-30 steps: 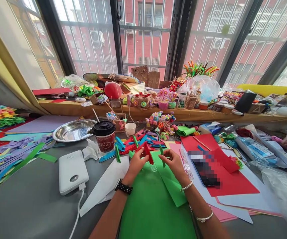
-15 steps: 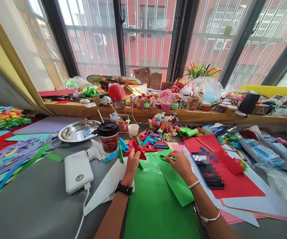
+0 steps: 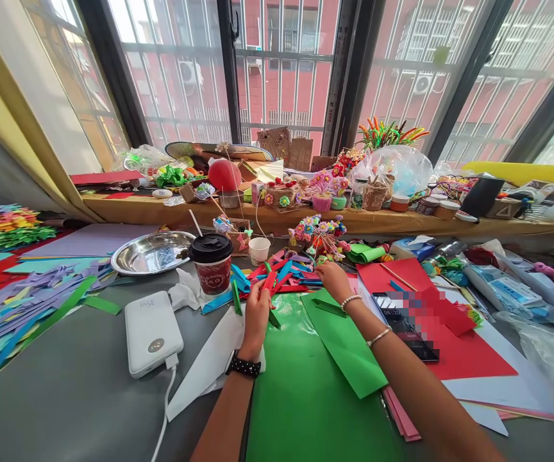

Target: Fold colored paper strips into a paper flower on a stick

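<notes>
A red folded paper strip (image 3: 269, 282) is pinched upright in my left hand (image 3: 256, 316). Green folded pieces (image 3: 236, 297) stand close to that hand, on its left. My right hand (image 3: 333, 281) reaches over the right end of a heap of red and blue folded paper strips (image 3: 284, 273), its fingers closed together; what they hold, if anything, is hidden. Behind my right wrist, a green folded strip (image 3: 329, 307) lies on a loose green paper sheet (image 3: 349, 350). Beneath both is a glossy green board (image 3: 301, 398).
A lidded cup (image 3: 211, 266) with a straw and a metal plate (image 3: 123, 260) stand left of the heap. Nearer lies a white power bank (image 3: 153, 333) with its cable. A phone (image 3: 404, 327) rests on red paper (image 3: 469, 359) at right. Pipe-cleaner flowers (image 3: 319, 234) stand behind.
My right hand has left the green folded strip on the green sheet and moved forward to the heap. The left hand stays near its place, turning the red strip more upright.
</notes>
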The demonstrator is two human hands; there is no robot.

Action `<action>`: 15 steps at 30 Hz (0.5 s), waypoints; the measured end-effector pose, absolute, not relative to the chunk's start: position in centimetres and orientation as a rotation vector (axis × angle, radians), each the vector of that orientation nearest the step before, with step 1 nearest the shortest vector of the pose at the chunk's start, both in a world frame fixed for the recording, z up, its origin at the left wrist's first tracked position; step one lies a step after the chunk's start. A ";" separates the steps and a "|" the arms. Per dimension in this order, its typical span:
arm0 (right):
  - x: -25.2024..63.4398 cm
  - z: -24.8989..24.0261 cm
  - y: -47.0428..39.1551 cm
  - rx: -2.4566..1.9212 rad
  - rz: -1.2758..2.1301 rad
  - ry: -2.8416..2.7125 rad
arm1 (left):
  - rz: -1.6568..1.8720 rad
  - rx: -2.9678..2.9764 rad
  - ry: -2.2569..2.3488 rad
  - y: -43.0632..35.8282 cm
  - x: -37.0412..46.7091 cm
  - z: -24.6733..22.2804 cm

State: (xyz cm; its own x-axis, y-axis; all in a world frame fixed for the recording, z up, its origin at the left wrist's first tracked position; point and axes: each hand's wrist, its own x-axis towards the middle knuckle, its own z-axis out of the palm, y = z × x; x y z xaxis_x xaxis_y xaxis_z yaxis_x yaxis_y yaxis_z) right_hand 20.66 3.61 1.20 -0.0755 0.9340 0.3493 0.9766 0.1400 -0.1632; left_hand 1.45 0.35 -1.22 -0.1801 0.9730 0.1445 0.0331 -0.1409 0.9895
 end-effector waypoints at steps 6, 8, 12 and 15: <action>20.5 0.1 5.8 -1.862 -0.182 -2.092 | 1.356 1.050 1.150 0.3 1.6 -0.9; 20.5 -0.1 6.0 -1.853 -0.184 -2.086 | 1.309 0.973 1.088 0.1 1.9 -0.6; 21.1 0.5 5.9 -1.808 -0.201 -2.009 | 1.280 0.899 1.004 -0.1 2.2 -0.6; 21.6 1.7 5.0 -1.780 -0.232 -1.867 | 1.284 0.931 0.984 -0.2 2.3 -0.7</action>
State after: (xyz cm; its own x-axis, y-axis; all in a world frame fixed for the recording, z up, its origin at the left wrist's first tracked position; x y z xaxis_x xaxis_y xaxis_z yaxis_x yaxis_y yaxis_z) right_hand 21.58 5.02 1.65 0.0233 0.8706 0.4914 0.9643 0.1102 -0.2408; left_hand 2.26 -0.17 -0.69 0.0302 0.9977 -0.0611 -0.3187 0.0675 0.9454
